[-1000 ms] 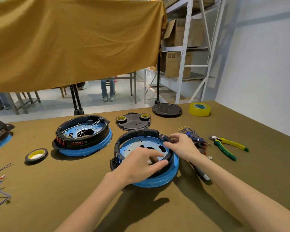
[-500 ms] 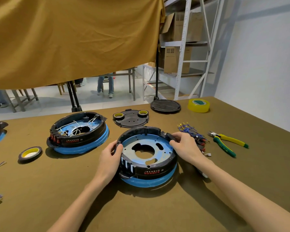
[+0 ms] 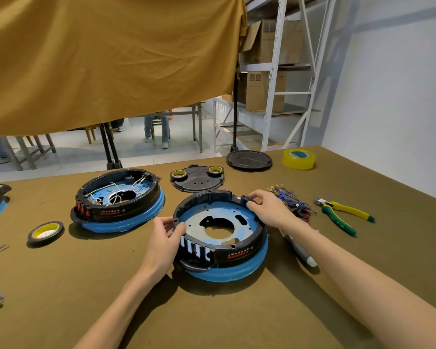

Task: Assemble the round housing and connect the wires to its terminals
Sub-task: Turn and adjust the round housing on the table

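Observation:
The round housing (image 3: 233,250), a black ring on a blue-wrapped base with a blue inner plate, lies on the table in front of me. My left hand (image 3: 163,238) grips its left rim, thumb over the inside edge. My right hand (image 3: 268,209) holds the far right rim with curled fingers. A bundle of blue wires with yellow terminals (image 3: 286,197) lies just right of the housing, partly hidden behind my right hand. No wires are in this housing.
A second housing with white wires inside (image 3: 118,200) sits to the left. A black cover plate with two tape rolls (image 3: 196,178), a black lid (image 3: 248,159), yellow tape (image 3: 298,158), pliers (image 3: 342,214), a pen-like tool (image 3: 300,250) and a tape roll (image 3: 45,231) lie around.
My left hand left the inside of the housing and took its left rim. The housing has been turned, so its slotted side and red lettering face me. My right hand stayed on the rim.

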A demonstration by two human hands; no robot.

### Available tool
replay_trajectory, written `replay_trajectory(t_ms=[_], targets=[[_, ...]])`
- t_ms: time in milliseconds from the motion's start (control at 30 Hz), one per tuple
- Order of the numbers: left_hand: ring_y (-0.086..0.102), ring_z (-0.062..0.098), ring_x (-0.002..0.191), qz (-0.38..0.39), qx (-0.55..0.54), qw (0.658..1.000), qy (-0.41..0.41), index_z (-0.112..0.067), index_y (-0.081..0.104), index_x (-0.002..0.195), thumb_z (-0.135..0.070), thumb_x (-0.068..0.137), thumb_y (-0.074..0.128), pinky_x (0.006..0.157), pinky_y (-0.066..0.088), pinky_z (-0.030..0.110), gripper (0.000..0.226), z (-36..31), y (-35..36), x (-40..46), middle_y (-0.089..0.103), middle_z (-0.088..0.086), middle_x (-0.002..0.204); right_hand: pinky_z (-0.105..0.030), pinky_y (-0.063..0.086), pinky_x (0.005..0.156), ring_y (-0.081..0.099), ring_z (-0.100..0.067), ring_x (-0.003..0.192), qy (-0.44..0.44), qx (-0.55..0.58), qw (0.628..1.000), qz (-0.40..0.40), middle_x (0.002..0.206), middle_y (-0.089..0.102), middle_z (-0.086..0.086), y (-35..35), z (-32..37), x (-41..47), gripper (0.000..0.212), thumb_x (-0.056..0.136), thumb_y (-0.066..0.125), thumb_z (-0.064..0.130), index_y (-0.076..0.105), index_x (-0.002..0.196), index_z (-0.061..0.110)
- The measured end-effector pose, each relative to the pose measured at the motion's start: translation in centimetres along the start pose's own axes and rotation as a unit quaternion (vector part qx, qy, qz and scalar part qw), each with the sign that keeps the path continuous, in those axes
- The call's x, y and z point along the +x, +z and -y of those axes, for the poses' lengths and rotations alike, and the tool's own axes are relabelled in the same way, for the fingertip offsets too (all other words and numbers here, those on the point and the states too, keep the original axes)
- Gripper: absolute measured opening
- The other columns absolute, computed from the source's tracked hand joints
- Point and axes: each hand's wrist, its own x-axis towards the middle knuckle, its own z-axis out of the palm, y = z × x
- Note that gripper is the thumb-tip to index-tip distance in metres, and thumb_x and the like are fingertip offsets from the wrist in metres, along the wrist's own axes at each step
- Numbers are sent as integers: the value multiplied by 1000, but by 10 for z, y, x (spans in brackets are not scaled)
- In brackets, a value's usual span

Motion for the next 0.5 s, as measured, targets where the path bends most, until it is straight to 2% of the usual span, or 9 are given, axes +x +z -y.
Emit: replay_trajectory(t_ms=[33,100,133,200,267,333,433,500], targets=[[53,19,125,9,-1,1000,2,-17,44,128,-34,102,59,95,44,25,35,0,0,-2,55,-3,122,-25,52,59,66,-14,86,-1,5,1000,9,105,65,2,-2,1,2,27,105,53,32,61,129,24],[49,18,129,16,10,1000,15,-20,39,132,-37,102,57,98,41,27,40,1,1,-3,51,-5,129,-21,50,51,67,-13,81,5,19,1000,16,102,66,3,-5,1,4,27,105,54,35,63,128,24],[45,17,134,19,20,999,25,-21,37,139,-40,102,56,105,39,31,45,2,2,-4,47,-7,135,-24,54,54,68,-15,83,13,28,999,19,101,67,2,-5,0,5,27,105,54,36,63,126,24],[38,15,140,23,35,998,41,-21,28,154,-44,103,53,117,34,39,61,3,3,-3,40,-6,149,-34,61,70,70,-18,90,30,41,999,17,101,70,0,-4,-4,3,27,104,55,37,65,121,19],[37,15,144,27,33,998,52,-24,24,159,-46,102,52,120,33,42,67,4,4,-1,38,-4,158,-36,59,75,71,-17,90,29,30,999,17,97,73,-1,0,-11,1,25,104,55,31,67,120,16],[39,16,143,33,27,998,52,-24,27,158,-55,97,53,119,35,44,72,4,4,0,41,-1,158,-35,59,73,71,-16,90,7,12,1000,14,99,74,-1,3,-15,0,24,105,51,26,66,122,18],[43,16,139,52,26,998,40,-27,36,146,-72,89,53,118,37,48,75,5,0,-2,49,-2,146,-31,57,73,69,-14,95,-16,25,999,11,106,73,1,2,-17,3,28,107,47,23,66,127,19],[47,16,132,42,34,998,41,-30,43,132,-71,87,48,113,42,46,61,8,-2,-4,53,-3,135,-34,58,87,67,-18,106,-13,51,999,13,120,71,-2,0,-16,7,33,107,50,23,64,135,15]])
